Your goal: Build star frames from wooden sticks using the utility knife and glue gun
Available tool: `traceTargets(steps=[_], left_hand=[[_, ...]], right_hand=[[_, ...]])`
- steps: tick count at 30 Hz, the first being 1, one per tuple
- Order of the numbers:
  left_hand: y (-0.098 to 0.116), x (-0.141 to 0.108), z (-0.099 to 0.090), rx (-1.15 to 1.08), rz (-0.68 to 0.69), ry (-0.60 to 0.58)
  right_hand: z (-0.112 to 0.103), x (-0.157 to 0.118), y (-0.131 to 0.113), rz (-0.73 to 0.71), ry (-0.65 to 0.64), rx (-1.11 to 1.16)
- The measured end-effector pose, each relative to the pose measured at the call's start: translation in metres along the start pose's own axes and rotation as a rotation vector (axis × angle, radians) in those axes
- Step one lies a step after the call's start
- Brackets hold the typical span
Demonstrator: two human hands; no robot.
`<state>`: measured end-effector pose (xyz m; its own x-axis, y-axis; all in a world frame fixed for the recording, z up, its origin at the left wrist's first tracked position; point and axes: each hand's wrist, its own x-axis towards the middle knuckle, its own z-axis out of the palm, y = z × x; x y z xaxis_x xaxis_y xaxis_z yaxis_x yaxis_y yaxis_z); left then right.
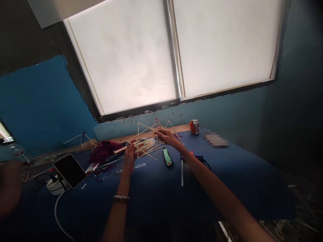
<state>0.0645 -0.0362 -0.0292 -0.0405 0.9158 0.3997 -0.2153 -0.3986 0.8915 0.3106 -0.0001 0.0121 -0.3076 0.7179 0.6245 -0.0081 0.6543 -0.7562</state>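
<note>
A star-shaped frame of thin pale sticks (138,134) is held up above the blue table, between my two hands. My left hand (129,153) has its fingers closed around the frame's lower left side. With a pinch of thumb and fingers, my right hand (167,137) grips a stick near the frame's upper right. Just below my right hand lies a green-handled cutter (167,158). Behind the frame, more loose sticks (148,144) lie in a bundle on a clear wrapper. Parts of the frame overlap these sticks, so some joints are hard to make out.
A drink can (194,127) stands at the back. Left are purple strands (104,151), a small stick pyramid (85,144), a propped phone (70,170) and a white power strip (56,186). A clear rod (182,173) lies under my right forearm. Another person's blurred hand (10,188) is far left.
</note>
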Motion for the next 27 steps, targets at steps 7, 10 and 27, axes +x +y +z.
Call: traceTargets(steps=[7, 10, 27], left_hand=[[0.003, 0.002, -0.002, -0.055, 0.015, -0.005], [0.012, 0.008, -0.013, -0.059, 0.098, 0.057], [0.065, -0.002, 0.005, 0.141, -0.304, -0.438]], right_hand=[[-0.005, 0.0, 0.001, 0.005, -0.043, 0.05], [-0.011, 0.0, 0.001, -0.012, -0.13, 0.046], [-0.003, -0.004, -0.011, -0.077, 0.019, -0.203]])
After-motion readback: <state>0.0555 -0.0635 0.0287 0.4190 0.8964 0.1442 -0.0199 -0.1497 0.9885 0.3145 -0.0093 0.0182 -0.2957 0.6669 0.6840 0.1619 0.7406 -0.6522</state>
